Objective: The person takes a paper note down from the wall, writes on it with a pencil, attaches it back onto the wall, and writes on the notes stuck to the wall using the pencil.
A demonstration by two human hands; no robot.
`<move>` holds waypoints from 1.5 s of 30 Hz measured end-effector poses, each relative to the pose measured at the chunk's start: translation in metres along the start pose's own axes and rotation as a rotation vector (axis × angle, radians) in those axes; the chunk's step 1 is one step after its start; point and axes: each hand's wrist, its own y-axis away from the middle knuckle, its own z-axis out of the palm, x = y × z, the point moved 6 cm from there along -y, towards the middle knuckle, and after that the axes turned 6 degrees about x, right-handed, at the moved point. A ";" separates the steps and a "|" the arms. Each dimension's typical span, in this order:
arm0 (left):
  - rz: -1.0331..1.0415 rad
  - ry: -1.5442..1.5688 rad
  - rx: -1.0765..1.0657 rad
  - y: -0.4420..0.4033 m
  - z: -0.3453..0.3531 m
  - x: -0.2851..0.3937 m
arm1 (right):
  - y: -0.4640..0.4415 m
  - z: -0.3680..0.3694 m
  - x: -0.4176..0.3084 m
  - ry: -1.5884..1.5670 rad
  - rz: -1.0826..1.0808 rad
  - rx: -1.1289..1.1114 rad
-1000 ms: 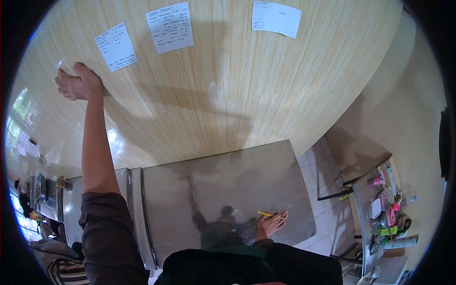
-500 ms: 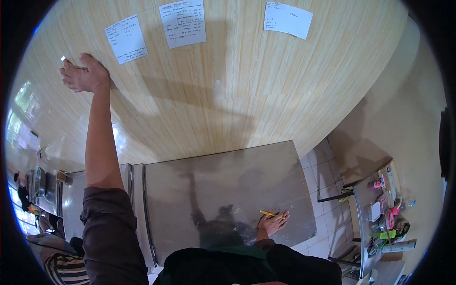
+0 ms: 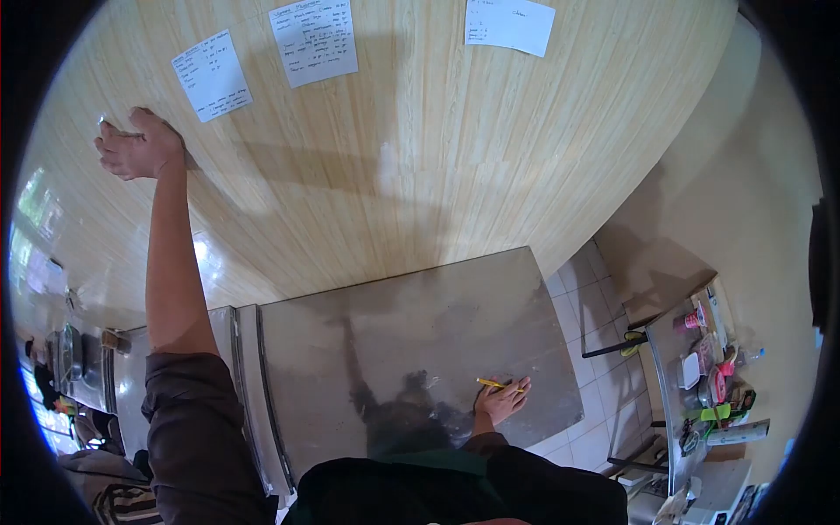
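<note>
My left hand (image 3: 140, 150) is raised against the wood-patterned wall (image 3: 332, 192), its thumb and fingers apart. A small bright spot shows by its fingertips; I cannot tell whether it is a glint or a clear scrap. My right hand (image 3: 503, 404) rests on the dark grey metal tabletop (image 3: 420, 324) near its right side, with a slim yellow pen (image 3: 492, 383) held across the fingers. To the right of my left hand, a handwritten paper sheet (image 3: 213, 77) is on the wall. Beside it hang a second sheet (image 3: 313, 39) and, farther right, a third sheet (image 3: 509, 24).
At the right stands a side table (image 3: 662, 385) with plastic tubs, a pink cup (image 3: 694, 320), green-handled items and a rolled cylinder (image 3: 739, 432). Tiled floor (image 3: 595, 350) lies between the tables. Another metal surface (image 3: 171, 350) and a person's striped clothing (image 3: 127, 503) are at left.
My view has shifted slightly, so the sheets and my left hand sit farther left. Both hands keep nearly the same poses, with the pen still in my right hand.
</note>
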 end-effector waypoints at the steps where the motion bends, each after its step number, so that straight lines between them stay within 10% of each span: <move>1: 0.009 0.008 -0.001 0.002 0.000 0.000 | 0.001 -0.001 0.002 0.001 0.004 -0.007; 45: 0.037 0.036 0.027 0.000 0.000 -0.002 | -0.003 -0.004 -0.002 -0.003 0.022 -0.069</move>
